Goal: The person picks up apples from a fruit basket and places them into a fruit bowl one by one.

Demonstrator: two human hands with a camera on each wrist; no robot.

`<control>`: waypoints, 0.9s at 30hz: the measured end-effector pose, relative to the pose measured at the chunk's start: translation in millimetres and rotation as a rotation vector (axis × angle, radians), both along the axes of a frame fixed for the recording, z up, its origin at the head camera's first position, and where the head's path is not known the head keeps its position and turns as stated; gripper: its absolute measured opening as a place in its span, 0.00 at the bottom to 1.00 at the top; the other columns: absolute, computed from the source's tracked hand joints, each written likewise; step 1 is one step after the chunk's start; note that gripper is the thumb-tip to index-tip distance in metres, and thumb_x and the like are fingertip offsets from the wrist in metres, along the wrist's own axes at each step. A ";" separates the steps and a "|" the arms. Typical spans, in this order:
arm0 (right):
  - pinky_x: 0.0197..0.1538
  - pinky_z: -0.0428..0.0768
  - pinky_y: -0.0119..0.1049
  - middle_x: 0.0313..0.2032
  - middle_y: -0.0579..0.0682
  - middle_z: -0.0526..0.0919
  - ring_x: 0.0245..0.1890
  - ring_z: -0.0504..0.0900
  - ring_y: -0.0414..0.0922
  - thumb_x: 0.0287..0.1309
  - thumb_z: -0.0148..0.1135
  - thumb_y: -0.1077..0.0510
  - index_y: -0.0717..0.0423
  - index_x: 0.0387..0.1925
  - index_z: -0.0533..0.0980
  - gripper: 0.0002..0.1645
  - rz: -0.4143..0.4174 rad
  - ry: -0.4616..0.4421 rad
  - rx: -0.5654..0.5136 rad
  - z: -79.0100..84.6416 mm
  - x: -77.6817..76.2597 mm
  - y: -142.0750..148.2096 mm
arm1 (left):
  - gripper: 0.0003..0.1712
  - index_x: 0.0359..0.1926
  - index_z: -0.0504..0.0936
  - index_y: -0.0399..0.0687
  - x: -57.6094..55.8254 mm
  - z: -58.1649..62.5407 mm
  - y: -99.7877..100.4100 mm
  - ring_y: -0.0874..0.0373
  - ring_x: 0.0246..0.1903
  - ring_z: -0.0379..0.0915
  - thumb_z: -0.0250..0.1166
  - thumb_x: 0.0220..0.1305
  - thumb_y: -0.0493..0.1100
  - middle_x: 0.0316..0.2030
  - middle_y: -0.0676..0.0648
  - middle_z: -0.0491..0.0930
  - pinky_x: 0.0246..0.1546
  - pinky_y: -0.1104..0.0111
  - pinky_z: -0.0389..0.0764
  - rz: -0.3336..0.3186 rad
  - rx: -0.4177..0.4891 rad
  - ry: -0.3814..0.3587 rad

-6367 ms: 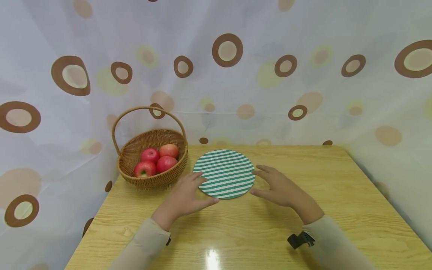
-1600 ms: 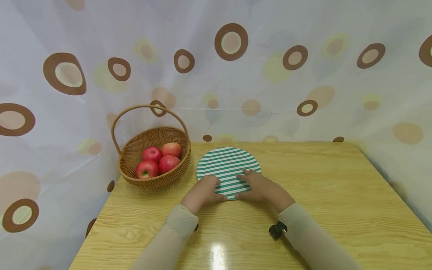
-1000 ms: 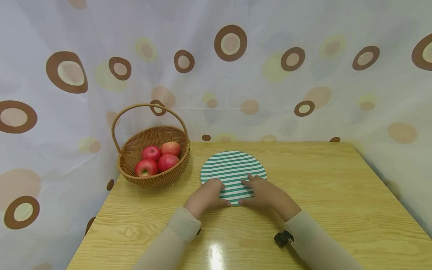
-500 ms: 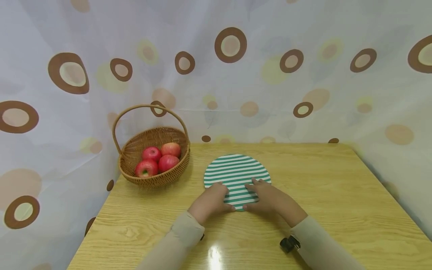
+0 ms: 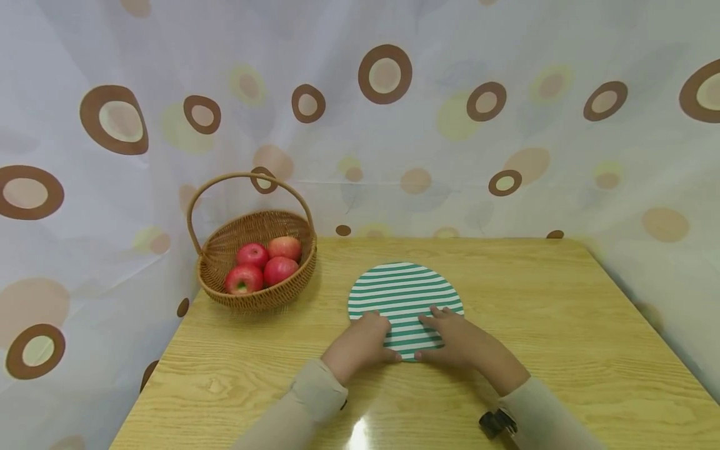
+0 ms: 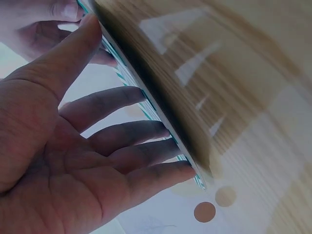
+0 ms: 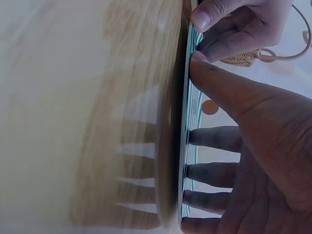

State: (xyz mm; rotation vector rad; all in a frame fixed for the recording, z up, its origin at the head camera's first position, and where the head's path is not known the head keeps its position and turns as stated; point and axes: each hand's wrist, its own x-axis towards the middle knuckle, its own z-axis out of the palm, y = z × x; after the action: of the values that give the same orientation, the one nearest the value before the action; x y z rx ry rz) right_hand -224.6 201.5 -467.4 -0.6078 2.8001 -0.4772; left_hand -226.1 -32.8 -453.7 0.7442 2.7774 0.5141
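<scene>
A round placemat point(image 5: 404, 289) with green and white stripes lies on the wooden table, right of the basket. My left hand point(image 5: 361, 345) rests its fingertips on the mat's near left part, thumb at the near edge. On the near right part, the fingers of my right hand point(image 5: 462, 342) touch the striped top, its thumb close to the other one. Both wrist views show the fingers fairly straight, tips pressing the top face. In the left wrist view the mat's thin edge point(image 6: 155, 105) runs under the fingers; the right wrist view shows that rim point(image 7: 184, 131) too.
A wicker basket point(image 5: 216, 289) with a tall handle stands at the back left of the table point(image 5: 562, 325), holding several red apples point(image 5: 244, 279). A curtain with brown rings point(image 5: 427, 144) hangs behind. Light glares off the table's near part.
The placemat and both hands have slid together rightward and nearer to me over the last second. Earlier, the hands were apart at the mat's sides. The basket stays put.
</scene>
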 end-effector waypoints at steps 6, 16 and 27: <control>0.73 0.65 0.75 0.78 0.72 0.62 0.78 0.58 0.75 0.61 0.72 0.30 0.57 0.77 0.70 0.53 -0.011 -0.013 -0.010 -0.1 5.8 6.8 | 0.23 0.42 0.87 0.42 4.0 -1.1 5.9 0.62 0.30 0.69 0.80 0.61 0.56 0.31 0.54 0.78 0.34 0.68 0.75 -0.018 -0.030 0.025; 0.71 0.66 0.76 0.77 0.72 0.63 0.77 0.59 0.76 0.60 0.73 0.30 0.57 0.76 0.71 0.53 -0.033 -0.006 -0.022 1.4 19.3 13.8 | 0.22 0.37 0.85 0.45 8.8 -3.9 14.9 0.62 0.31 0.72 0.81 0.59 0.57 0.29 0.55 0.78 0.35 0.69 0.77 -0.059 -0.056 0.070; 0.69 0.69 0.77 0.75 0.75 0.65 0.75 0.62 0.79 0.59 0.73 0.30 0.60 0.74 0.72 0.53 -0.025 0.033 -0.027 -0.9 30.5 28.8 | 0.27 0.44 0.89 0.42 15.2 -5.8 31.0 0.46 0.56 0.86 0.81 0.57 0.60 0.43 0.45 0.90 0.53 0.56 0.89 -0.071 -0.094 0.096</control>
State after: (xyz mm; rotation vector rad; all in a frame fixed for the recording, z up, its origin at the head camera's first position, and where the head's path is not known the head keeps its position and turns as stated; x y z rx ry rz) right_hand -194.1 230.3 -468.3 -0.5918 2.8398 -0.5159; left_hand -210.9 -1.8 -459.5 0.8643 2.8280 0.3403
